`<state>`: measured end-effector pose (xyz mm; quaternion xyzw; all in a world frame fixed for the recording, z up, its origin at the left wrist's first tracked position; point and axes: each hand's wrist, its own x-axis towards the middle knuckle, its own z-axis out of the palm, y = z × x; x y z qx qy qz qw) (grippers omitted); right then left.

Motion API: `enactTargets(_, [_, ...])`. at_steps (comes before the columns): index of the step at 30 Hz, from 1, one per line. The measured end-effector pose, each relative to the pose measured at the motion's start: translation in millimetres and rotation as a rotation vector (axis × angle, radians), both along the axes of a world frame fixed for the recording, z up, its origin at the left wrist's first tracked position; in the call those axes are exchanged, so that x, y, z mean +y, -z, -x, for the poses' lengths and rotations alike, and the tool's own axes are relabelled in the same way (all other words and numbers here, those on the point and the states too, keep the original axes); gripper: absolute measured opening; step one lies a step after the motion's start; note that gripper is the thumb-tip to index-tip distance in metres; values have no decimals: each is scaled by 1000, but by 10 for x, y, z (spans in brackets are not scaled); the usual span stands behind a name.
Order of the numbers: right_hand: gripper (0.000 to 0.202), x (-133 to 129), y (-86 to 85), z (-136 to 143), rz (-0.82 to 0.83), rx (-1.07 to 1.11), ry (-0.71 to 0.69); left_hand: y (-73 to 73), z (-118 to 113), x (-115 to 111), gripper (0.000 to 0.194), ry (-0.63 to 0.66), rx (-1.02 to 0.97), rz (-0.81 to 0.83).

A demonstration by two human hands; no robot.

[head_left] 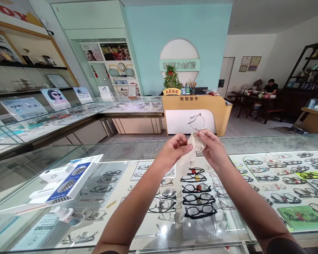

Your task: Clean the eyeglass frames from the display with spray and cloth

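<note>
Both hands are raised over a glass display case, close together at the middle of the head view. Pinched in my left hand (178, 149) is a pale cloth (187, 159), whose loose end hangs down. My right hand (212, 146) grips a pair of thin-rimmed glasses (200, 145) by the edge, with fingers closed. The cloth lies against one lens, between the two hands. Under the glass top, below my hands, dark-framed glasses (198, 199) stand in a column.
On the case at the left are a blue and white box (75, 180) and a white bottle (70, 216). More glasses fill the case (137, 215). Beyond stands a wooden counter (224, 114) with a plant (172, 79). A person (270, 87) sits at a table at the far right.
</note>
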<state>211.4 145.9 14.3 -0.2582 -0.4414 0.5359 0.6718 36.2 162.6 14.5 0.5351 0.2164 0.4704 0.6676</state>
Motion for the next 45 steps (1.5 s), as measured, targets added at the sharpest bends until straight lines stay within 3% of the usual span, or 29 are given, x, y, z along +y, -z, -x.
enactTargets(7, [36, -2, 60, 58, -51, -65, 30, 40, -14, 7, 37, 21, 161, -161])
enactTargets(14, [34, 16, 33, 31, -52, -56, -56, 38, 39, 39, 38, -49, 134, -132])
enactTargets(16, [33, 5, 30, -1, -122, -152, 32, 31, 57, 50, 37, -97, 123, -134])
enactTargets(21, [21, -109, 51, 2, -407, -646, 508, 8, 67, 29, 36, -345, 127, -238])
enactTargets(25, [13, -192, 75, 72, -468, -875, 561, 4, 49, -9, 35, -410, 103, -278])
enactTargets(30, [14, -222, 42, 18, -502, -867, 635, -28, 100, 14, 42, -389, 154, -322])
enactTargets(33, [12, -182, 17, -28, -476, -699, 539, -45, 148, 55, 43, -285, 155, -346])
enactTargets(36, [8, -86, 45, -16, -324, -467, 246, -32, 164, 90, 41, -196, 93, -309])
enactTargets(38, [19, -12, 89, 10, -266, -359, 96, -14, 156, 108, 40, -172, 52, -252])
enactTargets(45, [34, 90, 171, 40, -422, -255, 86, -6, 120, 121, 43, -73, 2, -120])
